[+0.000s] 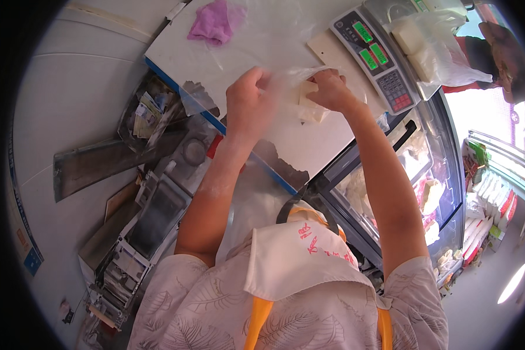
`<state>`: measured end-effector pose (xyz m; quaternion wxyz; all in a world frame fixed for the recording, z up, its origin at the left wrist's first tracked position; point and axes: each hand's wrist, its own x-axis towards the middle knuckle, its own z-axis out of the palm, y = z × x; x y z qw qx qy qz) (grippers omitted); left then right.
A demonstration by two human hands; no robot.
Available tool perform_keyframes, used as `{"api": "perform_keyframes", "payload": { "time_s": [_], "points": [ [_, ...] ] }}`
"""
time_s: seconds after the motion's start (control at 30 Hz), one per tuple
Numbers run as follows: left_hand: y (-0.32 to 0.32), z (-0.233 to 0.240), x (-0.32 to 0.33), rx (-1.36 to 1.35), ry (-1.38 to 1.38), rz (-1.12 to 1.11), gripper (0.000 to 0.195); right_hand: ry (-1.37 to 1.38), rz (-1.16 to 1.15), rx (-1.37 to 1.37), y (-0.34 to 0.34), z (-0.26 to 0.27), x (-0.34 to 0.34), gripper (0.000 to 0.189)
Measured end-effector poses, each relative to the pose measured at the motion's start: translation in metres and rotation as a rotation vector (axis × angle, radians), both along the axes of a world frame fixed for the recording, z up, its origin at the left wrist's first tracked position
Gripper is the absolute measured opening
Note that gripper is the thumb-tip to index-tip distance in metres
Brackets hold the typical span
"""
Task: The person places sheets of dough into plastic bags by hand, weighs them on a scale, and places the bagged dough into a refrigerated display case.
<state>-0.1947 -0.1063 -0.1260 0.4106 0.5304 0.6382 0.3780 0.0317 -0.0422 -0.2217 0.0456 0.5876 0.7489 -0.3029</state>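
Note:
A clear plastic bag point(304, 75) with pale block-shaped pieces point(309, 103) inside rests on the white worktop point(205, 63). My right hand point(332, 91) grips the bag's upper edge, its fingers bent over the film just above the pieces. To the left, my left hand point(248, 98) is raised beside the bag with curled fingers. Motion blur hides its fingertips, so whether they pinch the film is unclear. Beyond my right hand stands a digital price scale point(376, 61) with lit green displays. Another filled plastic bag point(437, 52) sits on the scale's far side.
A purple cloth point(210, 24) lies at the worktop's far end. The worktop's blue edge point(212, 121) has worn patches. Left of it are a bin holding banknotes point(148, 114) and a machine point(157, 218). A glass display case point(402, 175) stands right, with a person point(507, 61) outside.

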Motion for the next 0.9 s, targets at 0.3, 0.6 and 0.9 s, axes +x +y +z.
{"api": "perform_keyframes", "payload": {
  "time_s": [0.3, 0.6, 0.9],
  "points": [
    [0.007, -0.002, 0.002, -0.036, -0.139, 0.028, 0.021, 0.134, 0.007, 0.119, -0.01, 0.009, 0.002, 0.031],
    [0.004, 0.01, 0.004, -0.08, -0.312, 0.06, 0.018, 0.263, 0.067, 0.168, -0.02, 0.017, 0.017, 0.03],
    [-0.005, 0.015, -0.005, -0.164, -0.856, 0.007, 0.013, 0.322, 0.062, 0.079, -0.048, 0.076, 0.025, 0.021]
  ]
}}
